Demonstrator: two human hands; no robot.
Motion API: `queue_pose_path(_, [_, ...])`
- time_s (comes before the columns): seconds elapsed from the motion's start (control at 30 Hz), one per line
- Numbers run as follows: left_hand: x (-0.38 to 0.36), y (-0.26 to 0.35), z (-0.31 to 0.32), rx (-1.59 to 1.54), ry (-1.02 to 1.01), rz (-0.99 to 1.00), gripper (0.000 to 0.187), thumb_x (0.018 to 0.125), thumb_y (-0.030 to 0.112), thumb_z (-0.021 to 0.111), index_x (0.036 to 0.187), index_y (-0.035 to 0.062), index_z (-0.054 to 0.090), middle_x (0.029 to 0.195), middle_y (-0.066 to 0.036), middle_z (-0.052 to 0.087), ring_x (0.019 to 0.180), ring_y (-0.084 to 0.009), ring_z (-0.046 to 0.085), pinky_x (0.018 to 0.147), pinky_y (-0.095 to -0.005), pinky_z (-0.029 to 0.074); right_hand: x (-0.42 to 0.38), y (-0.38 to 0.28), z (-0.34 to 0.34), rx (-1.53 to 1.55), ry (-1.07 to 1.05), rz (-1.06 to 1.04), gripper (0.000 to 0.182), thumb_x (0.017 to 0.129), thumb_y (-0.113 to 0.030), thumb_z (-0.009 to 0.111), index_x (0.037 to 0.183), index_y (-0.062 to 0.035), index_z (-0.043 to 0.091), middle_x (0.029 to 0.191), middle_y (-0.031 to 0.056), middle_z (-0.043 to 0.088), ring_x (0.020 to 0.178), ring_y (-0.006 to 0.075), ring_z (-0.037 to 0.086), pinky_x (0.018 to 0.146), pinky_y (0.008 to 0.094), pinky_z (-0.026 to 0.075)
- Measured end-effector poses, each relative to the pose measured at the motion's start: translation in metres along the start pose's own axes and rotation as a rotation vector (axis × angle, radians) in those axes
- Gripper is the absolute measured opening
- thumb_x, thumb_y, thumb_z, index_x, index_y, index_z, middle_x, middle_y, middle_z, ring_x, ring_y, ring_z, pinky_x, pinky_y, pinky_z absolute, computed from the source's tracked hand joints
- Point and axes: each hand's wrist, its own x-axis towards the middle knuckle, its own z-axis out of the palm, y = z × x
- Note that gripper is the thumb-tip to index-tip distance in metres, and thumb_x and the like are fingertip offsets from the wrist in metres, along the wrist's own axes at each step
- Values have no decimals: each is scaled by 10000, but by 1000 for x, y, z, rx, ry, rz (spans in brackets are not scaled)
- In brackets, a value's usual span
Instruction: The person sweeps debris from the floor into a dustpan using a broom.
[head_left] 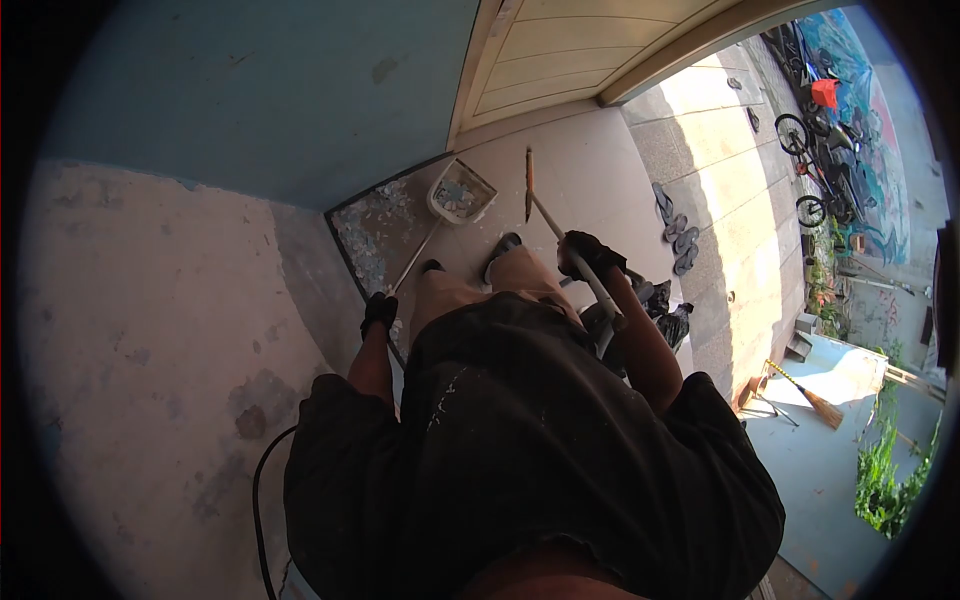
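Observation:
My left hand, in a dark glove, is closed around the thin handle of a dustpan. Grey-blue flakes lie inside the pan, which rests on the tiled floor by the wall corner. More flakes are scattered along the wall edge, left of the pan. My right hand, also gloved, grips the pale pole of a broom. The broom head is right of the dustpan, apart from it, seen as a narrow edge.
Black plastic bags are beside my right arm. Sandals lie near the doorway. Bicycles and a straw broom are outside. A black cable hangs at the lower left, near the patchy wall.

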Motion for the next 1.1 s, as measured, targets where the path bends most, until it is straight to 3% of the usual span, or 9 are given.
queue_pose_path(0.1, [-5,15,-1,-144,-33,-7,429,793,347,555,1049,6,607,995,-239,630,962,-387,608,787,-439,479,-4,-16,11,-92,5,7,156,847,-154,579,843,-19,501,681,64,513,557,156,515,505,292,468])
queue_pose_path(0.17, [-17,38,-10,-227,115,98,380,765,276,544,1039,18,599,1023,-246,621,996,-398,590,804,-439,473,-10,-22,20,-79,-38,12,132,842,-124,576,838,-17,499,689,67,514,567,155,517,504,291,467])
queue_pose_path(0.33, [-6,67,-28,-216,85,104,560,757,244,547,1305,144,495,1031,-226,624,942,-365,610,775,-408,475,15,-26,17,-89,-14,-1,139,832,-175,559,826,-43,512,657,52,513,510,159,504,443,287,428])
queue_pose_path(0.4, [-9,87,-38,-271,36,107,542,767,244,543,1300,158,501,1030,-223,626,941,-354,614,771,-397,476,18,-29,17,-74,20,-27,144,822,-213,538,816,-70,522,616,37,512,447,165,489,382,289,393])
queue_pose_path(0.47, [-15,109,-44,-324,-18,113,524,776,243,539,1295,173,508,1029,-220,628,940,-343,617,766,-386,478,20,-37,14,9,-112,28,176,844,-180,589,819,-24,512,676,59,515,557,149,508,495,271,463])
queue_pose_path(0.57, [-19,137,-45,-339,66,228,445,791,243,541,1228,163,560,993,-208,638,910,-309,633,754,-364,483,30,-45,12,-77,-119,68,187,841,-205,593,823,-35,517,667,55,518,539,151,499,477,275,458])
queue_pose_path(0.63, [-15,150,-42,-256,69,296,343,807,221,538,1121,100,603,953,-175,655,891,-289,640,772,-348,478,32,-51,4,-46,-249,45,200,839,-225,597,843,-38,525,674,55,525,531,157,499,468,277,456])
queue_pose_path(0.7, [-14,168,-37,-244,86,294,329,801,216,541,1100,95,610,950,-175,657,898,-287,640,777,-348,479,37,-62,-5,-225,-133,68,209,840,-231,593,849,-35,523,670,53,522,534,162,503,473,279,460])
queue_pose_path(1.1, [14,257,6,-451,16,164,412,726,207,648,1115,92,574,983,-141,653,911,-271,628,785,-348,479,17,-128,-59,-249,-23,77,170,812,-189,573,820,-37,495,648,50,495,497,153,471,449,288,435])
